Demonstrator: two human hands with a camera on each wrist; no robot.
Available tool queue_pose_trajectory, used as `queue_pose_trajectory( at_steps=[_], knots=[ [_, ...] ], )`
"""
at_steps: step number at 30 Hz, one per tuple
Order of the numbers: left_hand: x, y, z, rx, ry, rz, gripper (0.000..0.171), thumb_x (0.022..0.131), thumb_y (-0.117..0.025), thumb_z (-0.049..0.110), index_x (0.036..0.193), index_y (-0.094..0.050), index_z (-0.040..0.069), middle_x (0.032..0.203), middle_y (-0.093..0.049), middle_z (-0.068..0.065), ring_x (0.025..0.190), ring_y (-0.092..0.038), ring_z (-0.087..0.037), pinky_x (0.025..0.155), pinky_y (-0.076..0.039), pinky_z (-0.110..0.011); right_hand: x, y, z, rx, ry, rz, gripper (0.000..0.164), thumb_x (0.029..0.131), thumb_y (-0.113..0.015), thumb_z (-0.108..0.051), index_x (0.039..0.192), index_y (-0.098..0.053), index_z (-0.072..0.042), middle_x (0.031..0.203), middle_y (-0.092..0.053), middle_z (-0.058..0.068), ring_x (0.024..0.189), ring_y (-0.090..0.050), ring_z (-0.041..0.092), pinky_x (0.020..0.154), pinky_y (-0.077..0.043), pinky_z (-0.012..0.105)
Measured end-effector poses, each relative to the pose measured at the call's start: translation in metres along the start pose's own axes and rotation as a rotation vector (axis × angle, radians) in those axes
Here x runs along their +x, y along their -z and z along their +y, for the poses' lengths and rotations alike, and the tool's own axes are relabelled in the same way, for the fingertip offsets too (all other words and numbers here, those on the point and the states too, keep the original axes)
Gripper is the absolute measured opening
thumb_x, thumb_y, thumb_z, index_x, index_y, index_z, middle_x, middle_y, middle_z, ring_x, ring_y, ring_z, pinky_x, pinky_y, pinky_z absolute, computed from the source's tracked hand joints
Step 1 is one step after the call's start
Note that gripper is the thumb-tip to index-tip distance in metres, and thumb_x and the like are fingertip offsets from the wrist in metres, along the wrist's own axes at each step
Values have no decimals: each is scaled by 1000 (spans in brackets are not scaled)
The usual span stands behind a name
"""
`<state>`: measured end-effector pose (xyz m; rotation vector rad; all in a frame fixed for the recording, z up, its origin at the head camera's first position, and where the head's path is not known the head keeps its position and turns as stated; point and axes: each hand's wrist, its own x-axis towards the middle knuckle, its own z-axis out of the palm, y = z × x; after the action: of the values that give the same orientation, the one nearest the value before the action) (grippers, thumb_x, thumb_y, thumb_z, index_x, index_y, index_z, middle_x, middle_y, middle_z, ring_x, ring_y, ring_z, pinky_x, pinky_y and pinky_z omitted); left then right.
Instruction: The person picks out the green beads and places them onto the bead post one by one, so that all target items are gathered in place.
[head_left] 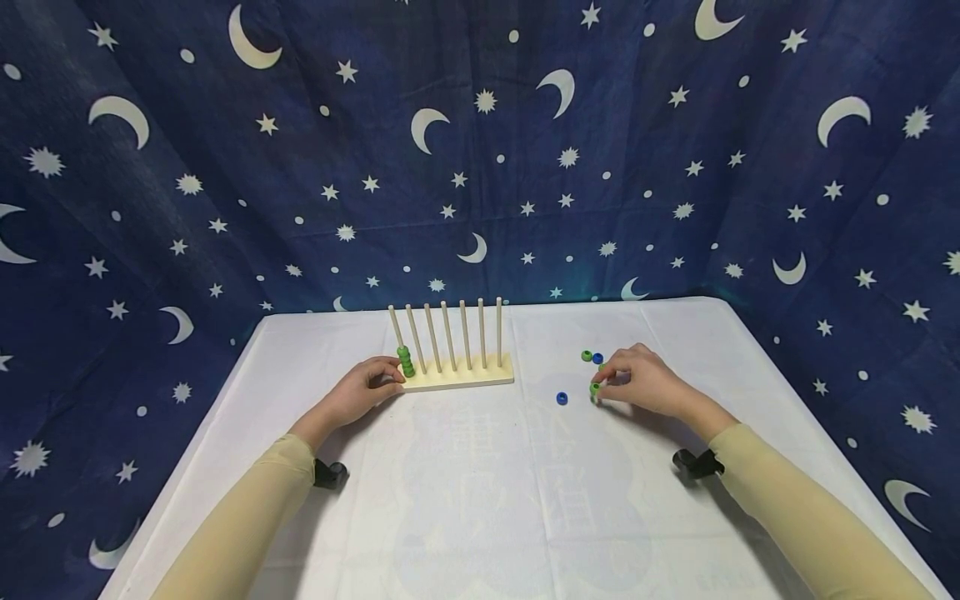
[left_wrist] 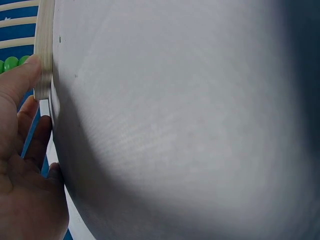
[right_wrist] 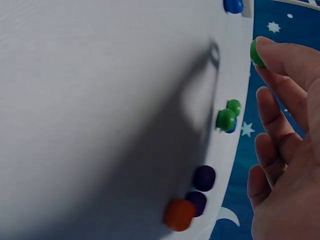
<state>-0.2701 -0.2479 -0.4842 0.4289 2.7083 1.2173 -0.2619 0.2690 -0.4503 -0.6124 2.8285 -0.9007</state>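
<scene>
Toward the left of the table stands a wooden peg rack (head_left: 459,380) with a row of several upright pegs. A stack of green beads (head_left: 406,362) sits low on its leftmost peg. My left hand (head_left: 365,388) grips the left end of the base, thumb (left_wrist: 22,77) on the near side and fingertips behind. Off to the right, my right hand (head_left: 647,383) pinches a green bead (right_wrist: 256,54) between thumb and fingertips, raised off the cloth. Its other fingers are loosely bent. Close by that hand lie a blue bead (head_left: 562,398) and another blue bead (head_left: 597,358) beside a green one (head_left: 587,356).
Purple beads (right_wrist: 204,178) and an orange bead (right_wrist: 179,215) lie on the white cloth in the right wrist view, hidden from the head view by the right hand. A dark blue curtain (head_left: 480,150) with moons and stars rises behind the table (head_left: 480,500).
</scene>
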Motion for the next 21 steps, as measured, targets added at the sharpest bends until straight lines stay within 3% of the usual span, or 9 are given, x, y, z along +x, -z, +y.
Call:
queue_pose_trajectory(
  at_steps=[6, 15, 21],
  knots=[
    [0, 1, 0, -7, -16, -2, 11, 97, -74, 19, 106, -72, 14, 146, -53, -17, 142, -41, -38, 118, -30, -55, 5, 12, -10, 14, 6, 8, 13, 86, -85, -34, 97, -79, -33, 101, -68, -12, 102, -46, 23, 84, -39, 41],
    [2, 1, 1, -4, -2, -4, 10, 97, -74, 20, 106, -72, 15, 147, -52, -16, 143, -41, -38, 119, -30, -53, 14, 29, -29, 62, -20, 10, 22, 87, -83, -35, 106, -78, -25, 103, -68, -3, 107, -47, 31, 83, -41, 42],
    [0, 1, 2, -7, 2, -6, 10, 97, -73, 19, 106, -72, 15, 147, -52, -16, 142, -40, -38, 118, -32, -53, 22, 33, -39, 80, 9, 8, 17, 89, -82, -35, 103, -78, -28, 105, -69, -1, 108, -46, 27, 87, -41, 44]
  ],
)
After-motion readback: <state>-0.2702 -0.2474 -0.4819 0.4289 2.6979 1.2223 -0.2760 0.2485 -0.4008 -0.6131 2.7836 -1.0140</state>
